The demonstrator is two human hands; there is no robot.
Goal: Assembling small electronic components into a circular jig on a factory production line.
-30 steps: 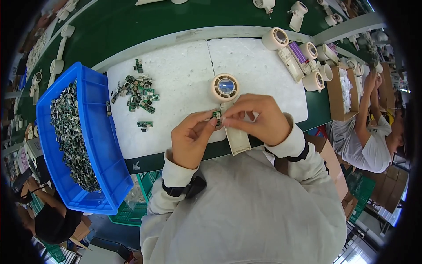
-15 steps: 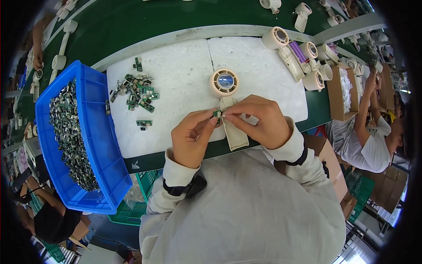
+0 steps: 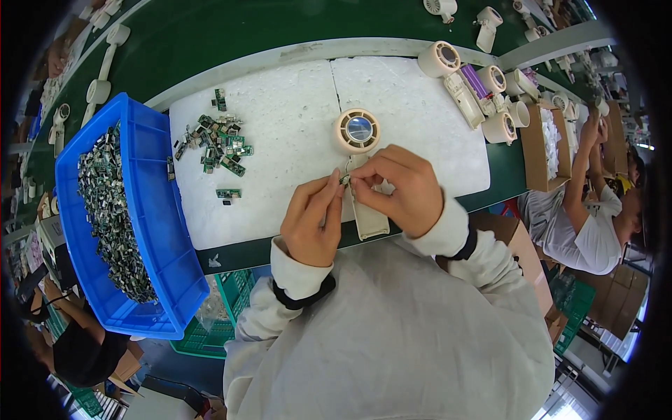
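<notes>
A cream handheld fan lies on the white foam sheet, its round head (image 3: 358,131) away from me and its open handle (image 3: 369,221) toward me. My left hand (image 3: 311,222) is closed in a pinch on a small green circuit board (image 3: 344,180) beside the top of the handle; fingers cover most of the board. Right against it, my right hand (image 3: 400,187) pinches at the board's edge, over the handle. What sits between those right fingertips is hidden, perhaps a thin wire.
Left of the foam sheet (image 3: 280,105) stands a blue bin (image 3: 157,231) full of circuit boards. A loose pile of boards (image 3: 220,143) lies on the foam's left part. Several fan bodies (image 3: 465,98) and a cardboard box (image 3: 544,150) are at the right, near another person.
Both hands have turned slightly and drawn closer together. My right hand has shifted left over the handle, and the circuit board is now more covered. The handle's near end has swung slightly left.
</notes>
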